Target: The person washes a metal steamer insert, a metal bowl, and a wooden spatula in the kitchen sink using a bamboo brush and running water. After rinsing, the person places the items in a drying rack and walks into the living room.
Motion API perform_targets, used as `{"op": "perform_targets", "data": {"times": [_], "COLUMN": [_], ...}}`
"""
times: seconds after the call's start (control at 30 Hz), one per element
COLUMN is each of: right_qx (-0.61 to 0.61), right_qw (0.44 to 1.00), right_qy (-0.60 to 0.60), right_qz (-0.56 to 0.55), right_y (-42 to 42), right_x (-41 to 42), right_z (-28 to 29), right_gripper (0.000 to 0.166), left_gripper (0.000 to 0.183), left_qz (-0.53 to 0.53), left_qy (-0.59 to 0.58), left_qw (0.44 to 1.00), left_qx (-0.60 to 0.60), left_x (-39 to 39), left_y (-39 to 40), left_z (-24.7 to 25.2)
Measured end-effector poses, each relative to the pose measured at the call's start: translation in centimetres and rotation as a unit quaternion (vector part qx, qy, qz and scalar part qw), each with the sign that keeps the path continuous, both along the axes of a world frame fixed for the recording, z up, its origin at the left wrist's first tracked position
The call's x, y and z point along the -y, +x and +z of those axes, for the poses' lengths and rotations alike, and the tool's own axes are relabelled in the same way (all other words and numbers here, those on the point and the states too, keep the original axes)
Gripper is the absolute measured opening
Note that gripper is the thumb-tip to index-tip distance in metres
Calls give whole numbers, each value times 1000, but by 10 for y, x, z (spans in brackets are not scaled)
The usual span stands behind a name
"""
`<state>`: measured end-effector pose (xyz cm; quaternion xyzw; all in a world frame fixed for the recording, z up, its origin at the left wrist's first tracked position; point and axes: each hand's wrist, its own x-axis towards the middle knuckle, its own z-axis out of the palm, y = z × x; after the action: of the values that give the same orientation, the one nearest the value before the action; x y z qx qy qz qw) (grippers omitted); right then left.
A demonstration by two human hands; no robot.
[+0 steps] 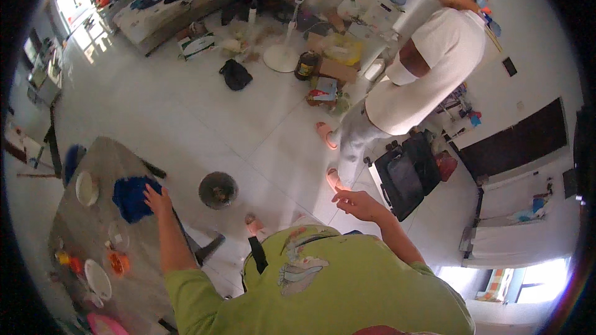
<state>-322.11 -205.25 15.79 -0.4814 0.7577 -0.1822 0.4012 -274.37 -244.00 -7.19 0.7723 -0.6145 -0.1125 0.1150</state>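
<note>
A blue cloth [134, 199] lies bunched on the grey table [153, 307] at the left. My left hand [158, 199] rests on the cloth's right edge with its fingers spread; whether they press or pinch it is hard to tell. White plates, one near the cloth [87, 188] and one lower down [98, 279], stand on the same table, along with a small orange container [118, 264]. My right hand [358, 204] hangs in the air in front of my green shirt, its fingers partly bent and nothing visible in it.
Beyond the table's right side a round bin [218, 190] stands on the tiled floor. Another person [419, 79] in a white top stands at the right, beside a black suitcase [405, 172]. A black bag [236, 75], a standing fan [281, 58] and cardboard boxes [337, 70] are farther off.
</note>
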Motion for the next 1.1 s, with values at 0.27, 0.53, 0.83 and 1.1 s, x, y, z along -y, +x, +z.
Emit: {"op": "perform_targets", "data": {"times": [0.27,0.53,0.83,1.1], "right_qx": [16,-56,50,38], "right_qw": [998,966,954,921], "right_qy": [31,-57,-16,-41], "right_qz": [56,244,296,387], "right_y": [-35,-58,3,25], "right_x": [71,201,275,292], "right_z": [-28,-27,-17,-31], "right_gripper": [28,28,19,18], "left_gripper": [35,32,41,44], "left_qz": [-42,135,313,429], "left_qy": [-20,-269,-181,-305], "left_qw": [990,950,930,845], "left_qx": [131,-86,-60,-99], "left_x": [-32,-65,-106,-126], "left_y": [27,32,39,17], "left_z": [-34,-2,45,126]}}
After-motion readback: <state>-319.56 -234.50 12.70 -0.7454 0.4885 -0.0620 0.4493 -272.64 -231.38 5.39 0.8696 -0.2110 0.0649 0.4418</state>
